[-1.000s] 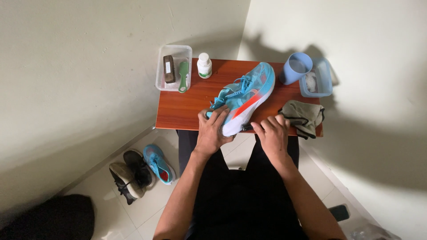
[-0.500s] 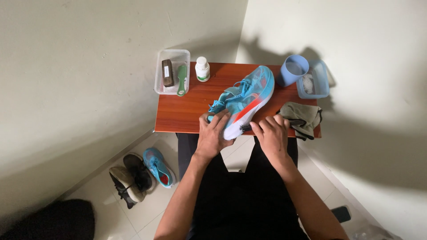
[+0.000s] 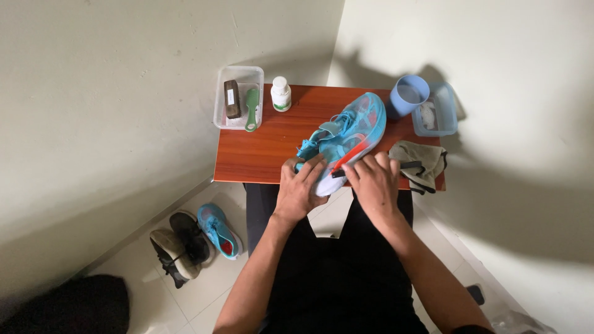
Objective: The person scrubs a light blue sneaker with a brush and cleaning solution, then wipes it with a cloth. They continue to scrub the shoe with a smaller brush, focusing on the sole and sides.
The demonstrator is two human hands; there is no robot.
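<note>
A light blue running shoe (image 3: 349, 131) with an orange-red side stripe and white sole lies on its side on a small reddish wooden table (image 3: 260, 154). Its toe points to the far right, its heel to the near edge. My left hand (image 3: 301, 188) grips the shoe at the heel collar from the left. On the heel's right side rests my right hand (image 3: 373, 180), its fingers on the sole and a small dark thing under the fingertips.
A clear tray (image 3: 238, 99) with a brown block and green brush, a white bottle (image 3: 281, 94), a blue cup (image 3: 408, 94), a blue-tinted container (image 3: 435, 111) and a grey cloth (image 3: 421, 164) sit on the table. Shoes (image 3: 192, 238) lie on the floor at left.
Both hands stay at the shoe's heel; fingers shift slightly. The view has tilted a little, nothing else moved.
</note>
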